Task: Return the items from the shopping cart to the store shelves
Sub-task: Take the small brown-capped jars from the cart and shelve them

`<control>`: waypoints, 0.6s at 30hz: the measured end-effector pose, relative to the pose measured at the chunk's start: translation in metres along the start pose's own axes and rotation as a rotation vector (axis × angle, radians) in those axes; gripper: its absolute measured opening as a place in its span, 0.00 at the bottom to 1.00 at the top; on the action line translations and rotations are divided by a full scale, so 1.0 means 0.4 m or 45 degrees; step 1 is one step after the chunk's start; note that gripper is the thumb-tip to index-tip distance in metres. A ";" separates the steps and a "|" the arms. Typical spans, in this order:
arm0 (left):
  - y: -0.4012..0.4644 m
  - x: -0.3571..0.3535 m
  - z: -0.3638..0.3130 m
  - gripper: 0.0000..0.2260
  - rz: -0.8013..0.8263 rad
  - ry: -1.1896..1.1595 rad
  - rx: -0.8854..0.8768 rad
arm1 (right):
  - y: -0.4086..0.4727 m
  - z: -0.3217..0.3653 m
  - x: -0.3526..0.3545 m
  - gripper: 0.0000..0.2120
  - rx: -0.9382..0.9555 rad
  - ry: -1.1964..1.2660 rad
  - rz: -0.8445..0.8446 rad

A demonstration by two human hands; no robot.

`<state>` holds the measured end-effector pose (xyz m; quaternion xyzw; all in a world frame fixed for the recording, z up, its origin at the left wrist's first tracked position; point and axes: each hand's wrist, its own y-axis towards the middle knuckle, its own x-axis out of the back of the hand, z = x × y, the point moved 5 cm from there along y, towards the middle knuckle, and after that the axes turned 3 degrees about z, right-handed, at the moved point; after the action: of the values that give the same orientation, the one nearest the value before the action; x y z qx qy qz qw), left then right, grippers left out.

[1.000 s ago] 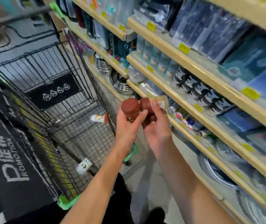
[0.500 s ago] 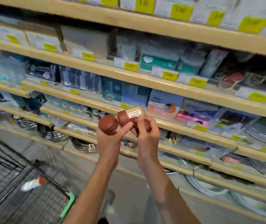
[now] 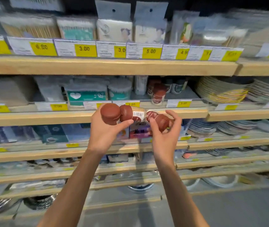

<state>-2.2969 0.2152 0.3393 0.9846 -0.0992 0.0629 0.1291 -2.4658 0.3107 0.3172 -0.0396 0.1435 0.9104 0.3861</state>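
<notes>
My left hand (image 3: 105, 131) grips two small containers with brown caps (image 3: 110, 113), side by side, one showing a barcode label (image 3: 138, 114). My right hand (image 3: 164, 136) holds a third brown-capped container (image 3: 159, 120) lying tilted, just right of the other two and close to touching them. Both hands are raised in front of a wooden shelf edge (image 3: 48, 117). On that shelf, behind and above my hands, stand matching brown-capped containers (image 3: 158, 94). The shopping cart is out of view.
Wooden shelves run across the whole view with yellow price tags (image 3: 85, 50). Cotton swab packs (image 3: 88, 94) sit left of the matching containers, stacked plates (image 3: 223, 89) to the right. Packaged goods fill the top shelf; metal bowls (image 3: 38, 202) lie low at left.
The view swung from the cart up to the shelves. My hands rose, and the right hand drew one container apart from the two in the left.
</notes>
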 end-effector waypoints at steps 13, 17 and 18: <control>0.099 -0.223 -0.092 0.21 -0.048 0.016 -0.025 | 0.351 0.069 0.136 0.25 0.257 -0.406 -0.043; 0.086 -0.253 -0.083 0.21 -0.101 -0.060 0.053 | 0.387 0.047 0.122 0.21 0.204 -0.909 0.156; 0.080 -0.261 -0.080 0.20 -0.116 -0.082 0.071 | 0.385 0.051 0.121 0.19 0.218 -1.030 0.188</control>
<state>-2.4083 0.2119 0.3623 0.9929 -0.0565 0.0279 0.1011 -2.6087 0.2484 0.3634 0.3639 0.0580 0.8624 0.3470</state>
